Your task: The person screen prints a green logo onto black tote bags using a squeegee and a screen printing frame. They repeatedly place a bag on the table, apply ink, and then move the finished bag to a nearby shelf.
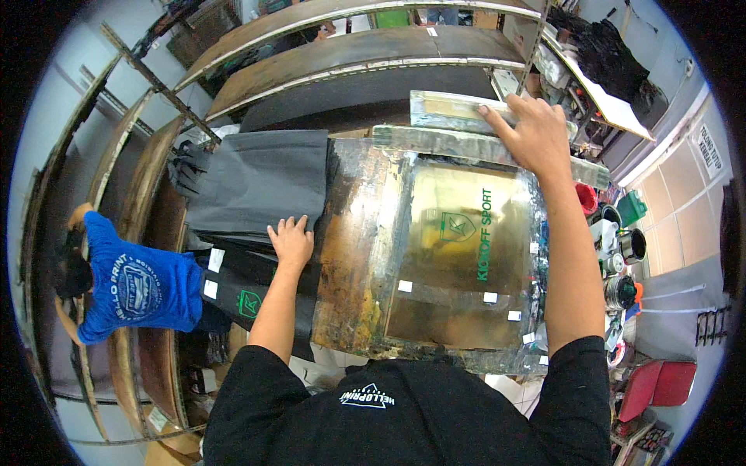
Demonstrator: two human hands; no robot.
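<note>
My left hand (292, 245) rests with spread fingers on the edge of a pile of flat black fabric pieces (252, 182). Below it, another black fabric piece (225, 272) carries a green shield emblem. To the right lies an ink-stained board (357, 233) with a glossy yellowish panel (458, 311) bearing a green emblem and lettering. Up at the board's far side, my right hand (538, 136) is closed over a pale, paint-smeared bar (447, 107), thumb on the near side. A second smeared bar (435, 143) runs just in front of it. Whether the bars join as one frame is unclear.
Long curved racks (357, 62) stand beyond the board, with more racks at the left. A co-worker in a blue shirt (148, 283) reaches into the left racks. Cans (631, 245) and tubs crowd the right side, near a red chair (660, 391).
</note>
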